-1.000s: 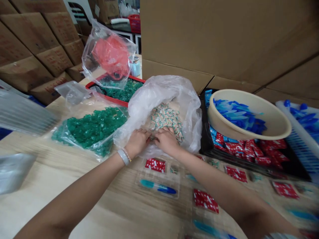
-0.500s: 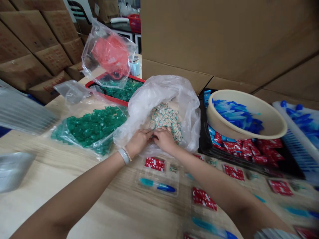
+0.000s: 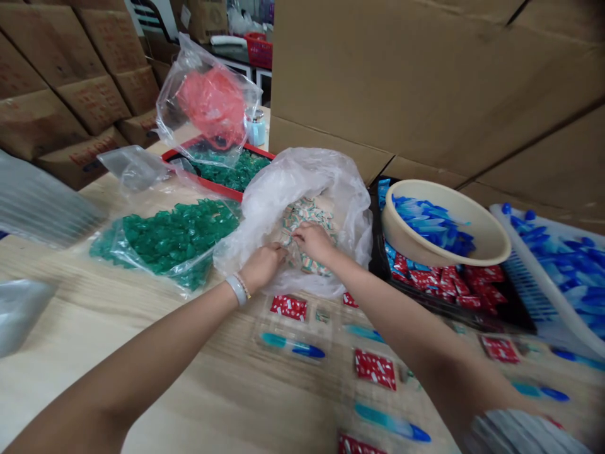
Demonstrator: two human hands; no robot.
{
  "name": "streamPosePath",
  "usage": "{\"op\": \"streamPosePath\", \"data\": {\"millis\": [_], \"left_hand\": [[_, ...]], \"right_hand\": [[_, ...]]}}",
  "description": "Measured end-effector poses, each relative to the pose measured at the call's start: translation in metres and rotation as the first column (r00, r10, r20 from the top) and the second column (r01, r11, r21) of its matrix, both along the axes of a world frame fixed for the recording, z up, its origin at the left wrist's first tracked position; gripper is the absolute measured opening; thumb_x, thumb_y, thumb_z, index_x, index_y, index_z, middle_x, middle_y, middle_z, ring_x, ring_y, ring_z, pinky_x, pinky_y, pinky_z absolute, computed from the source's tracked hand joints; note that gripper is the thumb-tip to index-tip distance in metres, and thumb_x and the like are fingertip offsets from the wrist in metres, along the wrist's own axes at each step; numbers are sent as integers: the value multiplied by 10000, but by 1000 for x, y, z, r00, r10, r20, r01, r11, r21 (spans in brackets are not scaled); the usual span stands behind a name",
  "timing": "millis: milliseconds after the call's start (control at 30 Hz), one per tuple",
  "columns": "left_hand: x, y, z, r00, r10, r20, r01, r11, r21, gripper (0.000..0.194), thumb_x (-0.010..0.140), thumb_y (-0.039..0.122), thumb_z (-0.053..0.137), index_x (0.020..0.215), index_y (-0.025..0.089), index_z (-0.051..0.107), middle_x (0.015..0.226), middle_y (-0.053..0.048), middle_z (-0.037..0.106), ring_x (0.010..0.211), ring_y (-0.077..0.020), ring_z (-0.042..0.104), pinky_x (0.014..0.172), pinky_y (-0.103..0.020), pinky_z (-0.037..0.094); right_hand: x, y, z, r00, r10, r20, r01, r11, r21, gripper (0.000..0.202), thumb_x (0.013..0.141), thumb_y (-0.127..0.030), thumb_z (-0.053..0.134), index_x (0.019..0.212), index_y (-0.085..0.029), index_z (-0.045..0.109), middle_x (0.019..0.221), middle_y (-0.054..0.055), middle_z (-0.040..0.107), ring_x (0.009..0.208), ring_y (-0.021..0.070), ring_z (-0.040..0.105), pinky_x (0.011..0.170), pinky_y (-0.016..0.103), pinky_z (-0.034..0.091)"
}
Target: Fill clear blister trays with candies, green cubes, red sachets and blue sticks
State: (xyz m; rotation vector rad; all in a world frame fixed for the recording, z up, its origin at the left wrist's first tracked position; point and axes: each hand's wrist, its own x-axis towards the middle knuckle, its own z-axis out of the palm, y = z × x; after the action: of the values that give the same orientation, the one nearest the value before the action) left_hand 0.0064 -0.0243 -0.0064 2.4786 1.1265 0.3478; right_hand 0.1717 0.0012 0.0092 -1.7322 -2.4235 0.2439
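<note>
A whitish see-through plastic bag lies open on the table, with many small striped packets inside. At its near edge my left hand has its fingers closed on the film. My right hand is over the bag's mouth, among the packets, thumb and fingers pinched together; what they hold is too small to make out. Below the hands lie clear packs, each with a red dotted sachet, a small striped packet and a blue pen-shaped piece.
Green plastic pieces fill a clear bag on the left, and a red-rimmed tray behind holds more. A beige basin of blue pieces rests on a black tray of sachets. Beside it stands a white basket. Cardboard rises behind.
My hands were together at the bag's near edge. The right has moved up and inward over the packets, while the left stays at the edge. The view has shifted slightly to the right.
</note>
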Motion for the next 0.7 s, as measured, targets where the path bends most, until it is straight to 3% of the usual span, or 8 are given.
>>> {"op": "streamPosePath", "data": {"millis": [67, 133, 267, 467, 700], "left_hand": [[-2, 2, -1, 995, 103, 10, -102, 993, -53, 220, 795, 152, 433, 858, 107, 639, 823, -101, 611, 740, -188, 571, 697, -298, 443], [-3, 4, -4, 991, 130, 24, -128, 989, -73, 220, 783, 134, 431, 838, 107, 642, 842, -103, 618, 747, -187, 577, 712, -300, 449], [-2, 7, -9, 995, 67, 70, -64, 997, -48, 247, 776, 106, 415, 894, 118, 632, 1055, -107, 595, 890, -182, 567, 818, -293, 433], [-1, 11, -9, 1000, 22, -3, -22, 995, -95, 236, 772, 111, 418, 875, 110, 630, 958, -99, 636, 848, -185, 588, 803, -296, 443], [-3, 12, -11, 999, -2, 49, 7, 996, -93, 234, 752, 88, 427, 870, 114, 628, 974, -105, 633, 865, -183, 587, 815, -292, 436]], "right_hand": [[-7, 7, -5, 996, 17, 90, -20, 999, 35, 184, 776, -242, 514, 855, -188, 671, 923, 73, 609, 954, 214, 472, 813, 311, 325], [-9, 12, -10, 988, 38, 147, -46, 998, 49, 184, 771, -267, 522, 849, -195, 673, 939, 77, 600, 978, 230, 447, 814, 332, 311], [-8, 15, -12, 982, 88, 169, -99, 994, 56, 208, 799, -286, 486, 831, -206, 675, 894, 64, 604, 960, 226, 440, 798, 344, 296], [-10, 8, -15, 989, 92, 118, -103, 990, 91, 213, 805, -283, 482, 786, -199, 676, 860, 62, 611, 925, 214, 456, 814, 352, 272], [-8, 7, -20, 995, 80, 59, -85, 992, 96, 182, 789, -292, 509, 850, -212, 661, 896, 50, 622, 941, 210, 467, 831, 354, 263]]}}
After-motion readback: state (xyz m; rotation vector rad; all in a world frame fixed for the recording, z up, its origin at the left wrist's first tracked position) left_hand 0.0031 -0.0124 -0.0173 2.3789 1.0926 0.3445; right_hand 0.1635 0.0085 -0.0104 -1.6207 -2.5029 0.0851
